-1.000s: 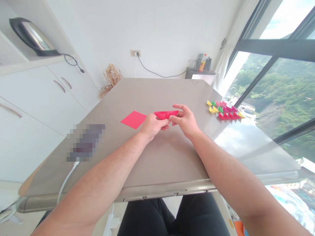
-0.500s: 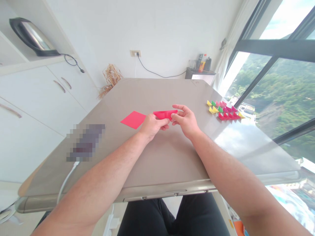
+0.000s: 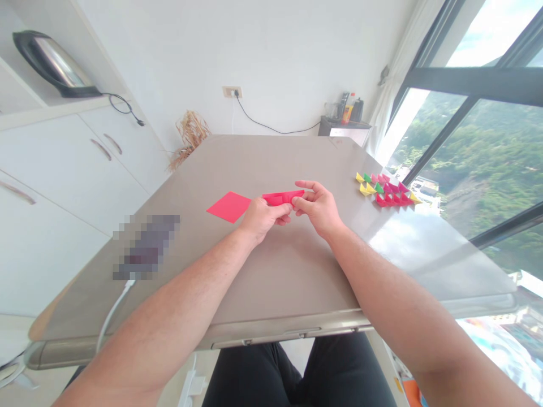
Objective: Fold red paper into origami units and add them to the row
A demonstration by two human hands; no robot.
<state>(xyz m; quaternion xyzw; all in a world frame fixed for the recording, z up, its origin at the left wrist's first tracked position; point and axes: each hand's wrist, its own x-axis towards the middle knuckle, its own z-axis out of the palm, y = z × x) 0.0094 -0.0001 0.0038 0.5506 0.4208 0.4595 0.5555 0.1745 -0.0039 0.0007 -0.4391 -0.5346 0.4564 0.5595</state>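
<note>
Between my two hands is a folded piece of red paper (image 3: 278,199), raised just over the table. My left hand (image 3: 263,217) pinches its left end, thumb lying along the near side. At the right end, my right hand (image 3: 314,206) grips it between thumb and fingers, with the index finger stretched out above. Part of the paper is covered by my fingers. A flat square sheet of red paper (image 3: 229,207) lies on the table to the left, its right corner behind my left hand.
Several small folded paper pieces (image 3: 394,199) in yellow, green, pink and red stand in rows at the table's (image 3: 271,271) right side. A blurred-out dark device (image 3: 148,246) with a white cable (image 3: 111,314) lies at the left. A window (image 3: 470,152) borders the right.
The folded red paper looks slightly narrower from top to bottom where my fingers press it. Both hands keep nearly the same place; the whole view has shifted very slightly.
</note>
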